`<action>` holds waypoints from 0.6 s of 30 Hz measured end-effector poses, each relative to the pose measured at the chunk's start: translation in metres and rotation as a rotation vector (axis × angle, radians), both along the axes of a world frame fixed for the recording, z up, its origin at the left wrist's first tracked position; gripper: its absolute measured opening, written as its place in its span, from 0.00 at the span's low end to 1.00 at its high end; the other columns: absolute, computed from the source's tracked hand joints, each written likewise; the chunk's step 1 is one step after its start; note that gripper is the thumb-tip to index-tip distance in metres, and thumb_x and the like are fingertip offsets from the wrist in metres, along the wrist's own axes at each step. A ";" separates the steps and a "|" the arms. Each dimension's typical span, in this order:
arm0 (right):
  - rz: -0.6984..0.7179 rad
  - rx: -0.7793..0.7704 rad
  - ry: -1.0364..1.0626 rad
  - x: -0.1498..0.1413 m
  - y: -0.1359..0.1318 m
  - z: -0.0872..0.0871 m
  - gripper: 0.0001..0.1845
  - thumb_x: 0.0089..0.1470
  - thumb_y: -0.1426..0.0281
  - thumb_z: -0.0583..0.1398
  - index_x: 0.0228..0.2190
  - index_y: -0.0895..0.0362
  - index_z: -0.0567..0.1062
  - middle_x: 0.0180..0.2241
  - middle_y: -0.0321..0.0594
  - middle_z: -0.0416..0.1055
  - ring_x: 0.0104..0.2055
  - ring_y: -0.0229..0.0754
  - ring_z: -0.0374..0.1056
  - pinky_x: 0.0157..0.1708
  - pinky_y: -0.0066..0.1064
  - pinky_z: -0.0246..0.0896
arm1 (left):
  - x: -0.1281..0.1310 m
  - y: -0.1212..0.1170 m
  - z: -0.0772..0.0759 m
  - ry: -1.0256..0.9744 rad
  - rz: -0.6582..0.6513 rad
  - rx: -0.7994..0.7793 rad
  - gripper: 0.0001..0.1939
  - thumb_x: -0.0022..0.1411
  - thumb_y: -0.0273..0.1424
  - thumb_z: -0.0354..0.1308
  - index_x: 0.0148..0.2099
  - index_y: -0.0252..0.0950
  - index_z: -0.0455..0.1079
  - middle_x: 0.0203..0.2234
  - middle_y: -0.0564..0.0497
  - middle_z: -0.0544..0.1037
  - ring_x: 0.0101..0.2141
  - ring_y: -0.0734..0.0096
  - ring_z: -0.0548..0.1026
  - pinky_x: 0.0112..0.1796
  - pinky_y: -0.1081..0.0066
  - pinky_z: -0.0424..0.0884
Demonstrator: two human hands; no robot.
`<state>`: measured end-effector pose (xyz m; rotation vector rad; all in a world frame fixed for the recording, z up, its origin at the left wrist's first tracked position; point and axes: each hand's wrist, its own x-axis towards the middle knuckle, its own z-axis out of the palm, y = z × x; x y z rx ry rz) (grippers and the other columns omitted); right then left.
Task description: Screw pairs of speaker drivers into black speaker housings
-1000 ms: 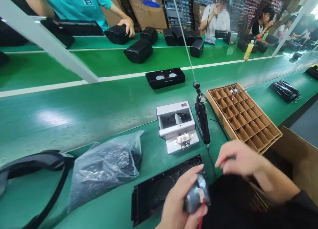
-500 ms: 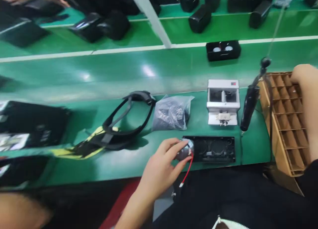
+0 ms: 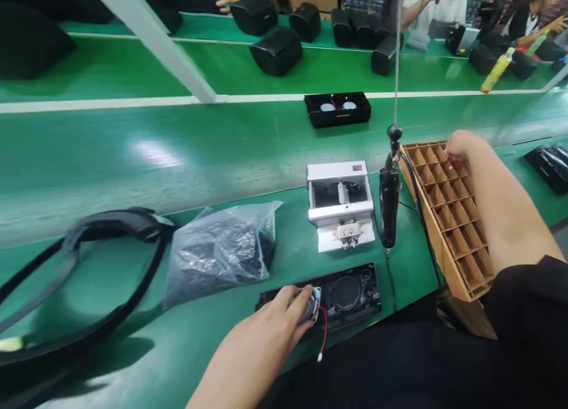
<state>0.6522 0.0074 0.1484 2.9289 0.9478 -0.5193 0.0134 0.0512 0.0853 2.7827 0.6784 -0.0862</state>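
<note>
The green counter spreads out beneath everything, with the silver machine standing on it. Right of the machine sits a cardboard box split into small compartments, slanting toward the person. Well to the machine's left is a looped black strap, and between them lies a clear plastic bag with dark contents. Just on the machine's near side, a long black panel lies flat, a round mesh showing in it. Immediately right of the machine, a black power screwdriver hangs upright on a cord.

The left hand, nearer the person than the machine and to its left, has its grip closed around a small round speaker over the panel's left end; whether the two touch, I cannot tell. The right hand, right of the machine, reaches into the box's far end; its fingertips are mostly hidden, so its grip cannot be told. A red wire trails from the speaker to a tiny white plug.
</note>
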 end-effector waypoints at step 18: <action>-0.087 0.188 0.225 0.007 -0.026 0.028 0.22 0.69 0.57 0.66 0.57 0.57 0.78 0.56 0.47 0.78 0.52 0.47 0.78 0.51 0.45 0.81 | -0.006 0.009 -0.011 0.172 -0.062 -0.056 0.30 0.68 0.24 0.51 0.67 0.45 0.80 0.65 0.46 0.81 0.56 0.50 0.86 0.59 0.59 0.83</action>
